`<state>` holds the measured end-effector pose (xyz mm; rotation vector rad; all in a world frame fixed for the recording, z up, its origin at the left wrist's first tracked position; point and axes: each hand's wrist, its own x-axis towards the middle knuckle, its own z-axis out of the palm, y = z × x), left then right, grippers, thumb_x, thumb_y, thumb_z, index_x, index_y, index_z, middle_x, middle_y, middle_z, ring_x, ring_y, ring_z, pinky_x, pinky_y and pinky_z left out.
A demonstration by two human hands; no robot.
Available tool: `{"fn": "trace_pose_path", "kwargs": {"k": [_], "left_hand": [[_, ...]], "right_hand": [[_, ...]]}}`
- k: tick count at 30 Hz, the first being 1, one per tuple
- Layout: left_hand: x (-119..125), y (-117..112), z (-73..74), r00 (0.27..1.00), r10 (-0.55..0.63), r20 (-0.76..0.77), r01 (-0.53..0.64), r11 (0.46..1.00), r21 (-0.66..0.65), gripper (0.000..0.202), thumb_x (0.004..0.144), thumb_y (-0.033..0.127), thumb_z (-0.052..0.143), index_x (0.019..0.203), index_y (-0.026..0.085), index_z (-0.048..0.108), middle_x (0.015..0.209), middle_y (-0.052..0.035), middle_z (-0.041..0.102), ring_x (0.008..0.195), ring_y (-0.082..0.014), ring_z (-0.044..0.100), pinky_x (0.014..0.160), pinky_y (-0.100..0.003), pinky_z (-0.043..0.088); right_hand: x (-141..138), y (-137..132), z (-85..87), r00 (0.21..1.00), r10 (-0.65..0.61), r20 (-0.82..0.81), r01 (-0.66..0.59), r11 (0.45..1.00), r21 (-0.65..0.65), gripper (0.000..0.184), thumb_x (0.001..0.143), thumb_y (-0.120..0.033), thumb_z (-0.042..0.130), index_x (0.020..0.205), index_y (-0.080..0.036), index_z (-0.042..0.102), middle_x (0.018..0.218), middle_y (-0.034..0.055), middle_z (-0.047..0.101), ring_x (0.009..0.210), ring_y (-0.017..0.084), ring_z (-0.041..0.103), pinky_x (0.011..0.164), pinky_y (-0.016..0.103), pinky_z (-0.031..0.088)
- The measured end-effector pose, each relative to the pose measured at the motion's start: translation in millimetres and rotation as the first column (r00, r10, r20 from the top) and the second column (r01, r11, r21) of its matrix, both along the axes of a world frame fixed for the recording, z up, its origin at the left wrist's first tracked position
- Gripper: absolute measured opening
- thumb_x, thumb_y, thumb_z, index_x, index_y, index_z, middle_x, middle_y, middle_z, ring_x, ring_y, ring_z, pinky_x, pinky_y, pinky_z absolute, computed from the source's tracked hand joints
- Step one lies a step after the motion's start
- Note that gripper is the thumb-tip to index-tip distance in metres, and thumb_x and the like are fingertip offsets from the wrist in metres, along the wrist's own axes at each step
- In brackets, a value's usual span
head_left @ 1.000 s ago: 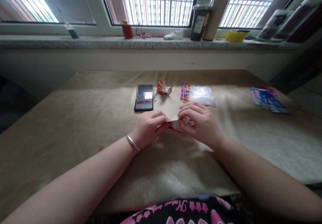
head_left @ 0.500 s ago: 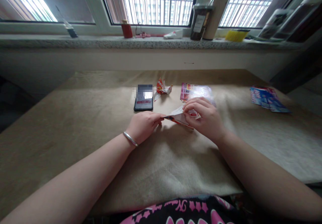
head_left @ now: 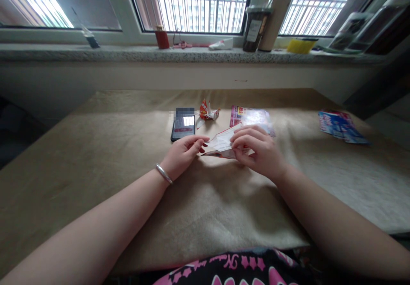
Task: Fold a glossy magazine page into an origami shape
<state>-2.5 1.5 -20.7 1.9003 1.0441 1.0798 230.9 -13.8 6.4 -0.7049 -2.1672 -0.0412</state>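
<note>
A folded sheet of printed paper (head_left: 222, 142), white inside with red and orange edges, is held just above the table between my hands. My right hand (head_left: 256, 150) grips its right part, fingers on top and thumb below. At the paper's left corner is my left hand (head_left: 187, 150), thumb and fingers pinched together at the edge; a silver bangle is on that wrist. Behind the paper stands a folded paper crane (head_left: 209, 112) in red, orange and white. Left of the crane lies a phone (head_left: 183, 127) with its screen lit.
Colourful leaflets (head_left: 237, 116) lie behind my right hand, and blue and red leaflets (head_left: 341, 126) are farther right on the table (head_left: 96, 157). On the windowsill (head_left: 128, 54) stand a red bottle (head_left: 162, 38), a dark jar (head_left: 254, 28) and a yellow item (head_left: 301, 45).
The paper has opened wider, its upper layer lifted to show more white. My left hand has turned and shifted slightly up. My right hand keeps nearly the same place.
</note>
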Motion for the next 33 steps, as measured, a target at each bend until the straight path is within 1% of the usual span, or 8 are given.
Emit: {"fn": "trace_pose_path", "kwargs": {"k": [3, 7, 10, 14, 17, 20, 25, 33], "left_hand": [[0, 0, 1.5, 0.994, -0.009, 0.107, 0.013, 0.999, -0.036, 0.036, 0.087, 0.044, 0.053, 0.101, 0.012, 0.063, 0.087, -0.008, 0.068, 0.071, -0.0137, 0.065, 0.065, -0.025, 0.054], [4, -6, 0.5, 0.973, -0.141, 0.181, 0.165, 0.978, -0.126, 0.045, 0.083, 0.042, 0.06, 0.118, 0.016, 0.051, 0.088, -0.0058, 0.065, 0.073, -0.0144, 0.064, 0.066, -0.025, 0.054], [9, -14, 1.4, 0.966, -0.222, 0.135, 0.242, 0.959, -0.15, 0.045, 0.08, 0.034, 0.064, 0.12, 0.02, 0.048, 0.112, -0.0078, 0.058, 0.084, -0.0144, 0.062, 0.074, -0.026, 0.053], [13, -20, 4.2, 0.976, -0.19, 0.102, 0.202, 0.972, -0.118, 0.049, 0.076, 0.026, 0.067, 0.12, 0.023, 0.045, 0.125, -0.0079, 0.049, 0.093, -0.0151, 0.06, 0.082, -0.028, 0.052], [13, -17, 2.0, 0.983, -0.152, 0.098, 0.164, 0.979, -0.12, 0.054, 0.075, 0.022, 0.067, 0.122, 0.023, 0.042, 0.117, -0.007, 0.054, 0.094, -0.0158, 0.06, 0.084, -0.031, 0.052], [12, -12, -3.8, 0.998, -0.063, 0.0, 0.063, 0.995, -0.076, 0.047, 0.075, 0.017, 0.063, 0.119, 0.022, 0.047, 0.109, -0.0056, 0.058, 0.089, -0.0152, 0.061, 0.086, -0.034, 0.051], [10, -6, -7.0, 0.994, 0.062, -0.091, -0.059, 0.998, 0.035, 0.034, 0.075, 0.018, 0.063, 0.108, 0.018, 0.057, 0.096, -0.0042, 0.057, 0.077, -0.0126, 0.058, 0.074, -0.03, 0.052], [7, -6, -2.4, 0.995, 0.074, -0.065, -0.061, 0.982, 0.178, 0.015, 0.08, 0.015, 0.06, 0.091, 0.02, 0.069, 0.085, -0.0021, 0.048, 0.074, -0.0101, 0.052, 0.063, -0.021, 0.05]], "right_hand": [[-1, -2, 1.8, 0.998, 0.02, 0.06, -0.022, 0.999, 0.033, 0.012, 0.078, -0.011, 0.057, 0.079, -0.024, 0.057, 0.088, 0.0007, 0.069, 0.091, 0.017, 0.061, 0.084, 0.034, 0.049], [-3, -3, 0.6, 0.995, 0.006, 0.104, -0.014, 0.996, 0.083, 0.011, 0.079, -0.012, 0.058, 0.079, -0.023, 0.058, 0.091, -0.0002, 0.07, 0.095, 0.017, 0.06, 0.086, 0.034, 0.047], [-5, -2, -3.1, 0.993, -0.025, 0.114, 0.014, 0.996, 0.092, 0.007, 0.081, -0.016, 0.058, 0.079, -0.023, 0.059, 0.093, -0.0002, 0.07, 0.098, 0.019, 0.059, 0.088, 0.035, 0.046], [-7, -1, -5.9, 0.993, -0.043, 0.113, 0.036, 0.997, 0.064, 0.006, 0.082, -0.017, 0.058, 0.079, -0.022, 0.059, 0.093, 0.0005, 0.07, 0.099, 0.019, 0.059, 0.09, 0.036, 0.045], [-7, -1, -5.3, 0.993, -0.047, 0.104, 0.042, 0.998, 0.054, 0.006, 0.082, -0.017, 0.057, 0.08, -0.022, 0.058, 0.093, 0.001, 0.069, 0.099, 0.018, 0.058, 0.089, 0.035, 0.045], [-7, -1, -4.6, 0.993, -0.038, 0.112, 0.035, 0.999, 0.031, 0.007, 0.082, -0.015, 0.055, 0.08, -0.022, 0.057, 0.092, 0.0012, 0.069, 0.096, 0.018, 0.058, 0.088, 0.035, 0.045], [-8, -1, -5.4, 0.995, -0.036, 0.089, 0.036, 0.999, -0.001, 0.008, 0.081, -0.013, 0.054, 0.08, -0.021, 0.055, 0.089, 0.0021, 0.068, 0.092, 0.018, 0.06, 0.087, 0.036, 0.046], [-7, -1, -4.8, 1.0, -0.003, 0.017, 0.003, 1.0, 0.021, 0.011, 0.079, -0.011, 0.056, 0.083, -0.022, 0.057, 0.086, 0.0015, 0.07, 0.09, 0.018, 0.061, 0.084, 0.035, 0.047]]}}
